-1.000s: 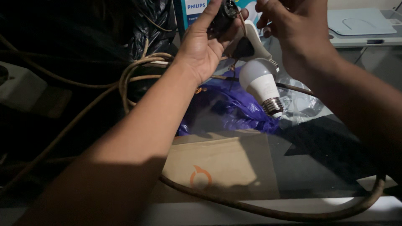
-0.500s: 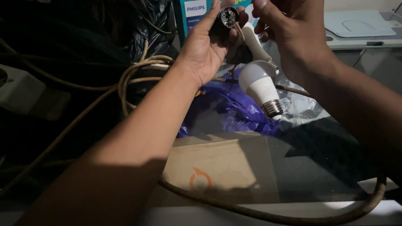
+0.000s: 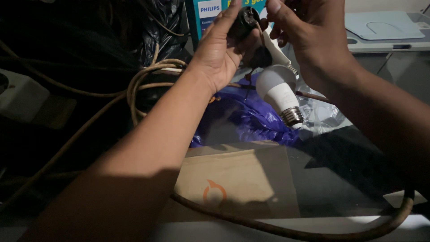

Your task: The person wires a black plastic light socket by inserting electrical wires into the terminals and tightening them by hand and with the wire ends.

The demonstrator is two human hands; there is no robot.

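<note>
**Socket in hand, bulb loose below**

Left hand point(image 3: 221, 54) raised near top centre, thumb and fingers curled round a dark socket point(image 3: 246, 20), round opening tilted toward camera. Right hand point(image 3: 313, 40) just beside it, thumb and fingertips drawn together at socket's rim; whether pinching a small part or only touching, can't tell — too dark. Thin dark wire hangs from socket down past palm.

White bulb point(image 3: 277, 89) below the hands, metal screw base pointing down-right, globe up-left. Not in the socket; apart from it. Seems to lie against a white piece behind, contact w/ either hand not clear. Judged progress: socket picked up and being handled at its mouth, bulb not yet screwed in; fitting bulb to socket looks left to do.

Packages etc.: blue box point(image 3: 210, 13) w/ white label panel, upright behind left hand at top edge. Crumpled purple bag point(image 3: 251, 121) under bulb, clear plastic wrap point(image 3: 322, 116) to its right. Brown cardboard point(image 3: 242, 179) w/ orange ring-shaped mark, flat in foreground. Pale grey-blue lid point(image 3: 380, 27) top right. Black plastic bag point(image 3: 152, 31) top left. Tan cable point(image 3: 148, 76) looped at left; another thick cord point(image 3: 313, 233) across the bottom.
</note>
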